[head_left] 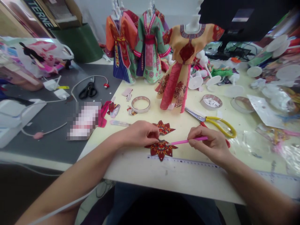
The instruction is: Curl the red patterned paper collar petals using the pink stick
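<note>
Two dark red, petal-edged fabric cutouts with gold patterning lie one above the other on the table: an upper cutout [165, 128] and a lower cutout [161, 151]. My left hand [142, 133] comes in from the left with its fingers curled together, fingertips on the upper left edge of the lower cutout. Between the fingers of my right hand [209, 143] is a slim pink pen-shaped tool [182, 141]. Its thin tip points left and reaches the lower cutout near its middle. Just below the cutouts runs a clear ruler [199, 163], partly covered by my right forearm.
Yellow-handled scissors [220, 123] lie beyond my right hand. Tape rolls [140, 104] and a small dressed mannequin [174, 68] stand behind the cutouts, with more costumes [150, 47] further back. At left are black scissors [87, 90], a blurred phone [85, 120] and cables.
</note>
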Demonstrator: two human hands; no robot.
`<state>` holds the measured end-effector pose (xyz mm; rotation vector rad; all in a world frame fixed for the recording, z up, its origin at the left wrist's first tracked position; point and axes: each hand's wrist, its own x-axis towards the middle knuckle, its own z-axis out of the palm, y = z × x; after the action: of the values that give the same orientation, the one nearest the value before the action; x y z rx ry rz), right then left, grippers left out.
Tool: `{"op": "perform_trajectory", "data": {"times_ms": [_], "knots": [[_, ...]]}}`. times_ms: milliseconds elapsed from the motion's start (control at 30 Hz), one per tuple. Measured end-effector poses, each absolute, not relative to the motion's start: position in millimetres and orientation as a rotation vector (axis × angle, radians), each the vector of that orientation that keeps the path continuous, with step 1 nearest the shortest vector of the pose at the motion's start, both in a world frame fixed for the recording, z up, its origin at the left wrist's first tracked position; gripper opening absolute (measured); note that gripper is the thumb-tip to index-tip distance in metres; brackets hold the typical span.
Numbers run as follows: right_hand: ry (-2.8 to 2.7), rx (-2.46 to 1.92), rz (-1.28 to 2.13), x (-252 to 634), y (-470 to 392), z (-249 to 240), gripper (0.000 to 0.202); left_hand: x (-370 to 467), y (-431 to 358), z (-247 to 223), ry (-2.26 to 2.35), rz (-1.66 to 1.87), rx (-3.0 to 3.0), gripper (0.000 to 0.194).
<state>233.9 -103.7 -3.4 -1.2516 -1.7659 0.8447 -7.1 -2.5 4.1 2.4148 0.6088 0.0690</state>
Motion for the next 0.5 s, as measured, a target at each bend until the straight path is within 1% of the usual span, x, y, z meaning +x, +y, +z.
{"op": "perform_trajectory", "data": {"times_ms": [233, 333, 500], "knots": [[-1.895, -1.252, 0.967, 235, -104, -4, 0.004, -2, -13, 9, 0.448, 0.048, 2.539, 0.007], [-1.904, -1.264, 0.967, 240, -103, -2, 0.007, 2, -16, 5, 0.375, 0.114, 2.584, 0.006], [-1.910, -1.307, 0.982, 242, -101, -1, 0.011, 8, -20, -2, 0.302, 0.234, 2.640, 0.011]]}}
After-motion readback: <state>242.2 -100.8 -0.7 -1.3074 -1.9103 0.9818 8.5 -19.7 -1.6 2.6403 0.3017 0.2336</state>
